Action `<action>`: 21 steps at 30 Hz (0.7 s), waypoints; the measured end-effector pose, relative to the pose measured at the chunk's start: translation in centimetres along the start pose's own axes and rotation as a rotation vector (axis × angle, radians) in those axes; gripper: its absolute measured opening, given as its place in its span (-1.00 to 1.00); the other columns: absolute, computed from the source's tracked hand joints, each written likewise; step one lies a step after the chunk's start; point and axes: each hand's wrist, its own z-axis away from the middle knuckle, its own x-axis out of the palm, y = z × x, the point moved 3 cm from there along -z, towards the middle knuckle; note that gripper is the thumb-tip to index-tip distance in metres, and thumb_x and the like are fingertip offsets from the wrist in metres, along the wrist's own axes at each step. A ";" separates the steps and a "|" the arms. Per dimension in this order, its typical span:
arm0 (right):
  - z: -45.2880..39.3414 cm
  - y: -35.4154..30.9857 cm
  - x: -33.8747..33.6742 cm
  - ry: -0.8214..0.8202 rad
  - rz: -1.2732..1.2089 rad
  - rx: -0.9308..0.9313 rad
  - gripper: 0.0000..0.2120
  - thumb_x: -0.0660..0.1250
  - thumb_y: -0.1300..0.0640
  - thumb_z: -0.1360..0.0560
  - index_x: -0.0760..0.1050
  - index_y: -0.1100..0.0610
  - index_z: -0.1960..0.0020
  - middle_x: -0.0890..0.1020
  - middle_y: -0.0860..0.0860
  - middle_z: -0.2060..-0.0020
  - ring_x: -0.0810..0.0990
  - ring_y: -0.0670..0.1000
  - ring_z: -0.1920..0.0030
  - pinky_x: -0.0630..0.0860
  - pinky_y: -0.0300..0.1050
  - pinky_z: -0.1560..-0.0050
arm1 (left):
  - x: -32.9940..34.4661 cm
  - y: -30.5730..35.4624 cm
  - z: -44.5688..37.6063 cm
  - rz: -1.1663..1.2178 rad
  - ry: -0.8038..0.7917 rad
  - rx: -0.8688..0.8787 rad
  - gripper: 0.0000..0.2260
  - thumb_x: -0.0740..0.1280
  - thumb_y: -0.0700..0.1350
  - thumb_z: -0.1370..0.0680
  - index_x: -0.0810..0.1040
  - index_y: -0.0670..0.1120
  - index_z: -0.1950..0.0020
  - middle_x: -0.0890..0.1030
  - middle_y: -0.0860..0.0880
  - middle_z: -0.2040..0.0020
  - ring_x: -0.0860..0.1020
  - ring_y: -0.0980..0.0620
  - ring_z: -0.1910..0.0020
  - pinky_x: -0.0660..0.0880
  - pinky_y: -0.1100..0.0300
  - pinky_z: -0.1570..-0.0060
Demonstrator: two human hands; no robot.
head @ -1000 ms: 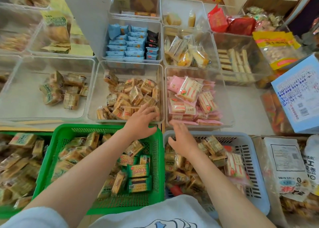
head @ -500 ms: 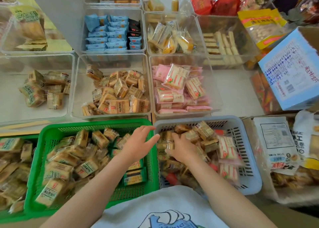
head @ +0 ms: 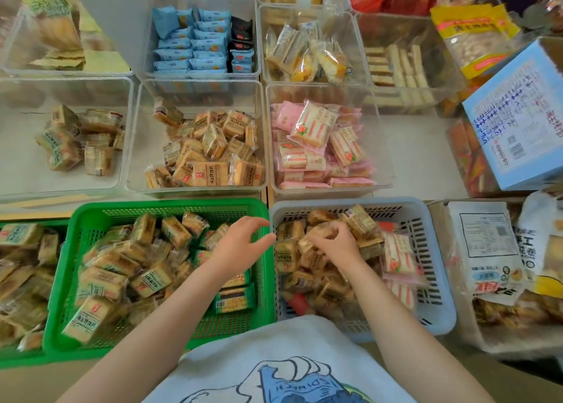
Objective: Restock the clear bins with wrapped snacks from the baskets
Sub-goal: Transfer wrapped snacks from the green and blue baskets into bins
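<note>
My right hand point(head: 333, 244) is down in the pale blue basket point(head: 438, 219), its fingers curled round a brown wrapped snack point(head: 318, 233) on top of the pile. My left hand point(head: 240, 244) hovers over the right side of the green basket point(head: 170, 207), fingers spread and holding nothing. Behind the baskets stands a clear bin point(head: 138, 146) with orange-brown wrapped snacks, and beside it a clear bin point(head: 382, 146) with pink wrapped snacks. Another clear bin point(head: 122, 177) at the left holds a few green-labelled packs.
More clear bins fill the back rows, one with blue packets point(head: 189, 43), one with yellow cakes point(head: 304, 55). A second green basket point(head: 18, 280) sits at the far left. A pale blue carton point(head: 518, 122) and white snack bags point(head: 484, 250) crowd the right.
Both hands drew back from the clear bins to the baskets. My right hand sank into the blue basket and closed on a snack; my left hand moved to the green basket's right side.
</note>
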 end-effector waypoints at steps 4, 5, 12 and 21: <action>1.8 -4.2 -0.9 -0.088 -0.359 0.026 -0.39 0.48 -0.16 -0.42 0.34 0.02 -0.35 0.65 0.10 -0.09 0.73 0.08 0.19 0.70 0.02 0.10 | 0.5 2.5 -0.4 0.099 0.002 0.099 -0.38 0.39 0.19 -0.53 0.28 0.09 -0.52 0.36 0.14 -0.36 0.37 0.15 -0.32 0.42 0.11 -0.29; 2.2 -5.2 -0.9 -0.096 -0.370 0.002 -0.45 0.46 -0.17 -0.46 0.39 0.02 -0.34 0.67 0.09 -0.08 0.74 0.09 0.20 0.70 0.04 0.10 | 0.6 3.2 -0.6 0.112 0.016 0.127 -0.36 0.42 0.19 -0.51 0.28 0.08 -0.52 0.37 0.15 -0.34 0.38 0.17 -0.29 0.43 0.14 -0.25; 3.9 -12.1 0.4 -0.195 -0.164 -0.150 -0.59 0.10 -0.30 -0.63 0.55 -0.04 -0.11 0.74 0.05 0.21 0.73 0.08 0.27 0.65 -0.03 0.19 | -2.8 2.8 -1.1 0.279 0.335 0.112 -0.80 0.48 0.00 -0.50 0.58 0.04 -0.09 0.55 0.10 0.01 0.50 0.21 0.01 0.49 0.20 0.06; 1.3 -14.5 7.1 -0.092 0.522 -0.543 -0.54 0.24 0.09 -0.64 0.32 0.04 -0.53 0.28 -0.03 -0.53 0.27 0.06 -0.51 0.27 0.07 -0.51 | -12.2 -2.7 -2.8 0.514 0.575 -0.094 -0.71 0.47 0.01 -0.52 0.48 0.09 -0.19 0.62 0.01 0.07 0.61 0.02 0.08 0.61 0.08 0.09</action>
